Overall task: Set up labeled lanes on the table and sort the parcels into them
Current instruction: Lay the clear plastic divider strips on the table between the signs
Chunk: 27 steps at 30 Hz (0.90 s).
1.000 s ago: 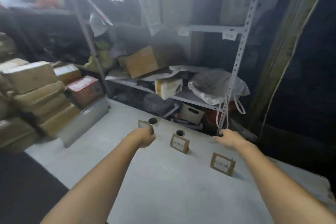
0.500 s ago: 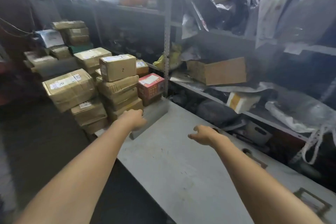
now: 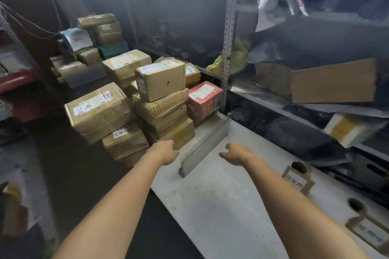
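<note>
Because sorting is pending, parcels (image 3: 160,84): stacked beside the surface (image 3: 210,206).
Left hand (image 3: 164,151): reached toward them; its fingers' state cannot be told.
Right hand (image 3: 235,153): fingers (image 3: 223,154) loosely curled, nothing held.

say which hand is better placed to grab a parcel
Likely left: the left hand is beside the parcel stack; the right hand is over the table, behind the grey panel.

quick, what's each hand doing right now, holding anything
Left hand: cannot be told, fingers curl out of sight behind it.
Right hand: open, fingers loosely curled, holding nothing.
</note>
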Motion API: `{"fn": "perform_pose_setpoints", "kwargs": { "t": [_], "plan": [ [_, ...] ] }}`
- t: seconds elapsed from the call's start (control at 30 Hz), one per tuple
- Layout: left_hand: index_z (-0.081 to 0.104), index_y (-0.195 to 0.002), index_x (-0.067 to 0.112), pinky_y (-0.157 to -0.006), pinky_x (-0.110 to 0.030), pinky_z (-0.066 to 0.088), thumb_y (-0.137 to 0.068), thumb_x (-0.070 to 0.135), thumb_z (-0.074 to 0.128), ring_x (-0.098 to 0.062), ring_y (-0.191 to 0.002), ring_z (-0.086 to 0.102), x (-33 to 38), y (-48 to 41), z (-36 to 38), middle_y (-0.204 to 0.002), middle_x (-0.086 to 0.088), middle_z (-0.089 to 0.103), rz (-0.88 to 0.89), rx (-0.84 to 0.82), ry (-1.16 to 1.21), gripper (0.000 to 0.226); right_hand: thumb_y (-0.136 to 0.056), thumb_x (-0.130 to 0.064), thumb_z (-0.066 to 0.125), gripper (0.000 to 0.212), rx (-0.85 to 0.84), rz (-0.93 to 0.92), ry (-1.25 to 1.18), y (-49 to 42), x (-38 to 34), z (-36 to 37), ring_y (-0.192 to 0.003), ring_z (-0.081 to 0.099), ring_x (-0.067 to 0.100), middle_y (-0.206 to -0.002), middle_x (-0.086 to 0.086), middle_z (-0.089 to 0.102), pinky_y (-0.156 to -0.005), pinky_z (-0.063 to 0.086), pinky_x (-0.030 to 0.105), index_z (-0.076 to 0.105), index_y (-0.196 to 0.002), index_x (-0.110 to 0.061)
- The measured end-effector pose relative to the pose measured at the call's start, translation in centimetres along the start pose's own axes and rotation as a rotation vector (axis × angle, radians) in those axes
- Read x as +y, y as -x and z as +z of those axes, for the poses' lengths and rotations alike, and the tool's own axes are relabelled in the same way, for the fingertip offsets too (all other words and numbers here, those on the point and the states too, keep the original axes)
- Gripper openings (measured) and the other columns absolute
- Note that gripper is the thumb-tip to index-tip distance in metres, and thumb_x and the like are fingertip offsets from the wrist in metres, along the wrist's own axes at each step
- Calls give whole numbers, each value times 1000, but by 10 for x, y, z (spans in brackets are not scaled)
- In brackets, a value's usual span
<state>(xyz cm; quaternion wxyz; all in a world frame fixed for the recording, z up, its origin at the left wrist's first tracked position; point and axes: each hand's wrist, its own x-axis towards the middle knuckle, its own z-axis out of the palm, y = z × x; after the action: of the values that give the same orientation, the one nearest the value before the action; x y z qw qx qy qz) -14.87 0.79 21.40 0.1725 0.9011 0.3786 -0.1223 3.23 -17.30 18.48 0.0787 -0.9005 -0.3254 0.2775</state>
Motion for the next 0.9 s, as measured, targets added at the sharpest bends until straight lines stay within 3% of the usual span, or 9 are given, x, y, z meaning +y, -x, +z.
{"fn": "perform_pose_setpoints", "kwargs": {
  "t": [0.23,0.4,0.53,0.7,0.8,0.9],
  "plan": [
    [49,-141,20,-94,-37,50,-102,42,46,-25,-119,55,8,-82,8,-138,-5,55,43,-90,31,45,-100,-45,47,59,-37,36,-44,-64,-16,8,-134,47,29,-149,10,48,-107,42,40,39,-149,-12],
    [47,-145,19,-104,-41,47,-101,41,47,-28,-128,51,7,-140,33,-147,-6,50,113,-196,78,49,-101,-44,45,54,-23,105,-93,-93,-29,23,-132,49,28,-147,8,50,-104,43,39,44,-146,-14],
    [46,-145,15,-103,-39,46,-101,40,47,-29,-128,51,10,-181,54,-146,-8,50,205,-246,87,50,-101,-43,45,51,27,215,-157,-111,-42,42,-127,52,28,-142,8,54,-98,46,39,46,-143,-15],
    [56,-130,19,-86,-37,53,-101,38,40,-26,-105,61,14,-209,81,-125,-6,63,326,-269,12,38,-100,-45,45,50,79,354,-219,-129,-56,67,-122,55,30,-138,9,57,-97,48,40,49,-139,-13],
    [61,-118,16,-67,-31,45,-103,33,38,-23,-90,60,14,-214,88,-111,-5,66,393,-225,-57,32,-101,-47,43,51,140,410,-265,-137,-66,75,-120,56,30,-135,10,59,-94,48,41,48,-139,-13],
    [63,-109,12,-60,-29,40,-103,22,42,-21,-81,58,16,-212,89,-103,-6,67,402,-149,-107,24,-102,-46,43,55,207,434,-318,-144,-75,79,-124,55,29,-139,9,57,-96,47,40,43,-146,-13]
  ]
}}
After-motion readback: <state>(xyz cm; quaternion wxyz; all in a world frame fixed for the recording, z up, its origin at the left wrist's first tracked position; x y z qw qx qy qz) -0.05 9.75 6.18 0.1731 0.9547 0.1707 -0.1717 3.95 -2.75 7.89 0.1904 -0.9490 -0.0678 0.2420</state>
